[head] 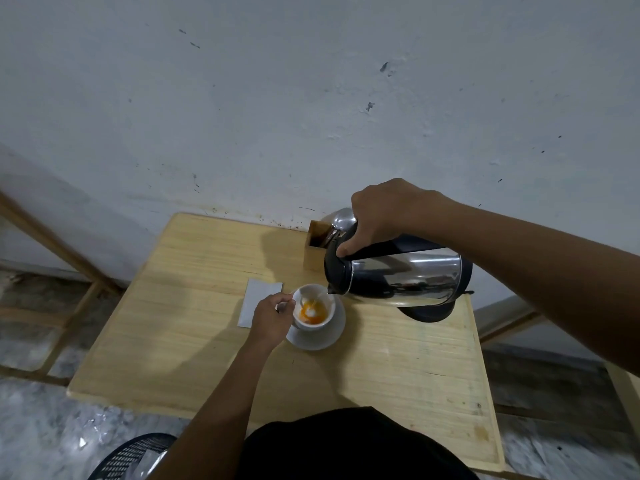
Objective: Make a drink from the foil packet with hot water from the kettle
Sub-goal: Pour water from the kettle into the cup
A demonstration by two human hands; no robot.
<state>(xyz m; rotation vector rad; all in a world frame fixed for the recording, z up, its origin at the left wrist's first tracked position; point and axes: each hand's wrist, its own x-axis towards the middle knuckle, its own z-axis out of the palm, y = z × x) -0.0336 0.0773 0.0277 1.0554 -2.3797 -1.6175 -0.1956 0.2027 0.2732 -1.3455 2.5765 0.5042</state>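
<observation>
kettle (pixel 401 278) tips in the right hand (pixel 388 213), clenched on its handle, spout over the cup (pixel 313 311) so water lands inside. left hand (pixel 272 315) pinches a spoon (pixel 294 304), ready to stir.

Items on the wooden table (pixel 194 341), by count: 1 steel kettle (pixel 405 277); 1 white cup (pixel 313 306); 1 white saucer (pixel 317 337); 1 spoon (pixel 289 304); 1 foil packet (pixel 256 299); 1 wooden holder box (pixel 313 249); 1 black kettle base (pixel 427 311). Hands: 2, namely 1 left hand (pixel 272 318) and 1 right hand (pixel 388 213).
</observation>
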